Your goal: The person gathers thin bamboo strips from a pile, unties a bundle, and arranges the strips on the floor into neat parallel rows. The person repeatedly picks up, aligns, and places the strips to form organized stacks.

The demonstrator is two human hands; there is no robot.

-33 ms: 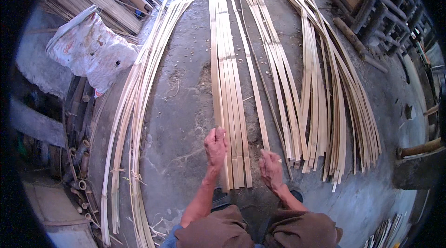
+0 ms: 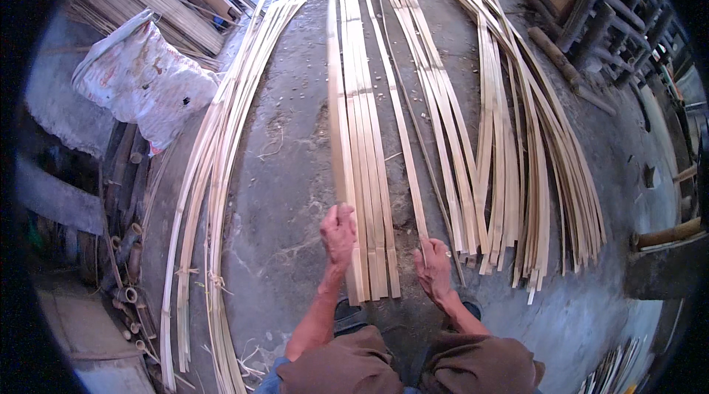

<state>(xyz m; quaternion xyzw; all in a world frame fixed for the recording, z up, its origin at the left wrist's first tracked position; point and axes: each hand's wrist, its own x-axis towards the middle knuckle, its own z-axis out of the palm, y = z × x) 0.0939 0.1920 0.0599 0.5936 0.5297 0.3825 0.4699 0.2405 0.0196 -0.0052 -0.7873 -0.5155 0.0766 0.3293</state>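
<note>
My left hand (image 2: 339,236) is closed around a long pale bamboo strip (image 2: 336,121), held along the left side of a row of several flat bamboo strips (image 2: 365,172) on the floor. The held strip runs away from me to the far edge of the view and is slightly blurred. To the right of that row, my right hand (image 2: 436,267) has its fingers closed at the near end of a single narrow bamboo strip (image 2: 402,128). A thin darker strip (image 2: 428,161) lies just right of it.
More bamboo strips (image 2: 447,121) fan out on the right, beside a large crossed heap (image 2: 543,128). On the left lie tied strips (image 2: 196,194), a white sack (image 2: 144,76) and stacked bamboo poles (image 2: 131,294). A dark bamboo frame (image 2: 605,25) stands at the far right.
My left hand has shifted slightly left, and its strip has swung left with it. My right hand's fingers have moved slightly at the narrow strip's near end.
</note>
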